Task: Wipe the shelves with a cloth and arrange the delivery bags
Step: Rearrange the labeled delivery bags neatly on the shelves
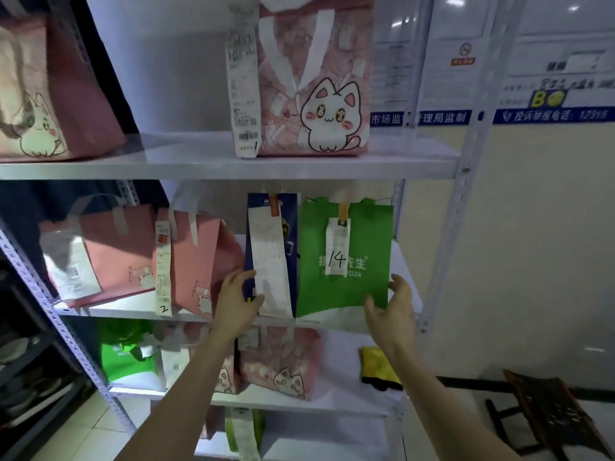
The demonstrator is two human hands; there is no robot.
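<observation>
A white metal shelf unit (233,169) holds delivery bags. On the middle shelf a dark blue bag (290,227) with a long receipt stands beside a green bag (346,281) marked 14. My left hand (234,301) touches the blue bag's lower left side, thumb against the receipt. My right hand (392,307) is at the green bag's lower right corner, fingers spread around its edge. A yellow and black cloth (379,367) lies on the shelf below at the right.
Pink cat bags stand on the top shelf (316,94), at the middle shelf's left (199,261) and on the lower shelf (283,364). Another green bag (123,357) sits lower left. A dark stool (549,414) stands on the floor at right. Posters hang on the wall.
</observation>
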